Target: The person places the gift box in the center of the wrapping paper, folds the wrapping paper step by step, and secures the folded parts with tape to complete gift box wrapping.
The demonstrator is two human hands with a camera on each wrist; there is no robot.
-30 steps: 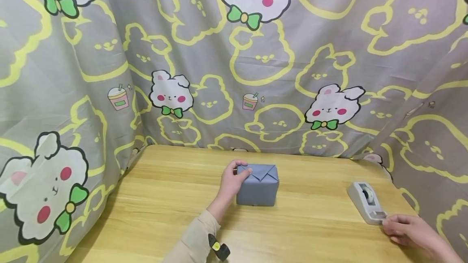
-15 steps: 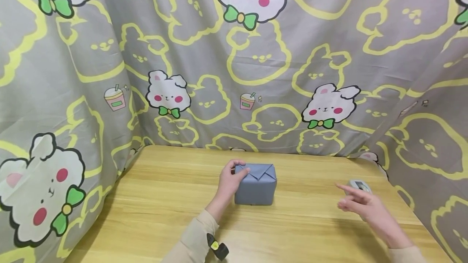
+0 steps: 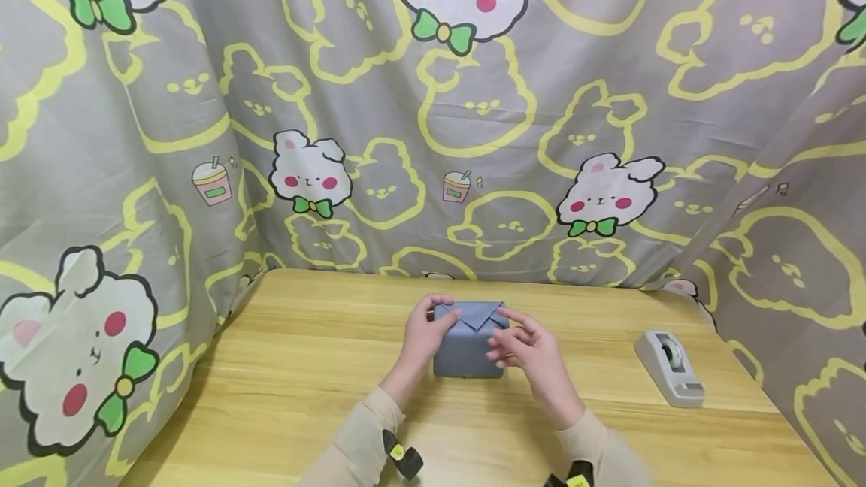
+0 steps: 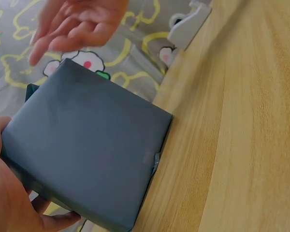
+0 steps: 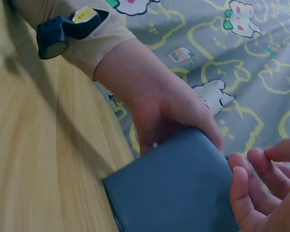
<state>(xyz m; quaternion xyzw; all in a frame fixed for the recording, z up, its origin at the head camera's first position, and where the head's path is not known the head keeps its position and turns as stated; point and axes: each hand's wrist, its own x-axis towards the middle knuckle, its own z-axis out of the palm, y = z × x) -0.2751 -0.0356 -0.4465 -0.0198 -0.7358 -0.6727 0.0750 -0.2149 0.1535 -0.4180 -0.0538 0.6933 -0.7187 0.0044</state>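
A box wrapped in blue-grey paper point(image 3: 467, 355) stands on the wooden table, its folded triangular flap on top. My left hand point(image 3: 425, 333) grips its left side, thumb on the top edge. At the right end of the flap is my right hand point(image 3: 531, 348), index fingertip by the corner and the other fingers curled. A faint clear strip, apparently tape point(image 5: 255, 170), shows between the right fingers; it is hard to make out. The left wrist view shows a broad smooth side of the box, with the right hand point(image 4: 79, 24) above it.
A grey tape dispenser point(image 3: 670, 370) with a roll in it stands at the right of the table point(image 3: 304, 367). A patterned grey curtain point(image 3: 487, 134) hangs behind the table and along both sides. Black cameras point(image 3: 404, 459) are strapped to the wrists.
My right hand has moved left from the dispenser's front end to the right side of the box. My left hand keeps its grip, and the box has hardly moved.
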